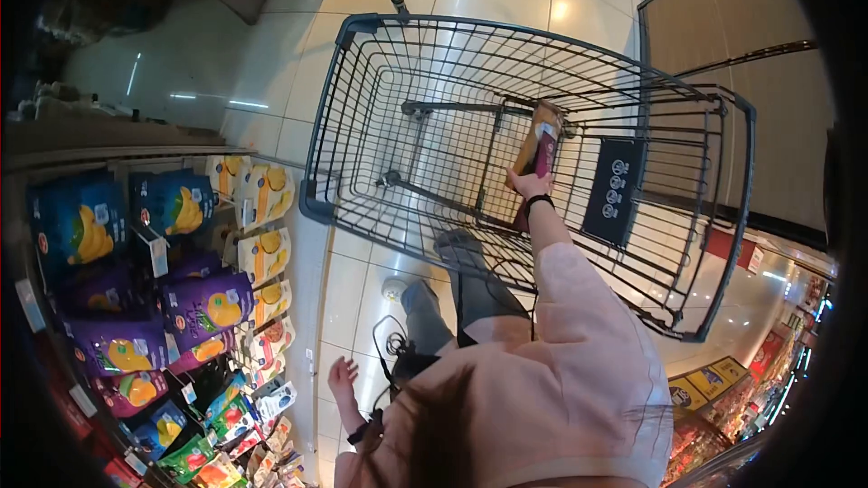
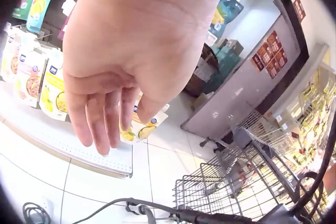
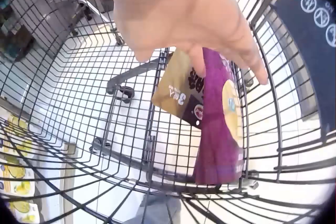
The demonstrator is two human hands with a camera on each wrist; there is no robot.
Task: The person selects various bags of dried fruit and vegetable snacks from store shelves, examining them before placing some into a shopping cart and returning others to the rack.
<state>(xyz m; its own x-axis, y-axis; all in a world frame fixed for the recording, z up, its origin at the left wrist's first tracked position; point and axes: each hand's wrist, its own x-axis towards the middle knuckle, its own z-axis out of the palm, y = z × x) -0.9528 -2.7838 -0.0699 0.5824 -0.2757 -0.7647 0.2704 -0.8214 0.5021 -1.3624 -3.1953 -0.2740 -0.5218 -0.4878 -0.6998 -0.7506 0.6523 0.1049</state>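
In the head view my right hand (image 1: 532, 185) is inside the shopping cart, over a purple bag (image 1: 544, 152) and a brown package (image 1: 544, 116). The right wrist view shows that hand (image 3: 194, 29) with its fingers spread above the purple bag (image 3: 218, 129), which lies partly over the brown package (image 3: 178, 90); whether the fingertips touch them is unclear. My left hand (image 1: 344, 381) hangs low beside the shelf, holding nothing. Its fingers are loosely bent in the left wrist view (image 2: 131, 61), near yellow-and-white pouches (image 2: 55, 90).
The wire cart (image 1: 434, 23) stands on the tiled floor, with a dark sign panel (image 1: 615, 190) at its handle end. Shelves of blue, purple and yellow pouches (image 1: 90, 230) line the left. A black cable (image 2: 121, 201) crosses the lower left wrist view.
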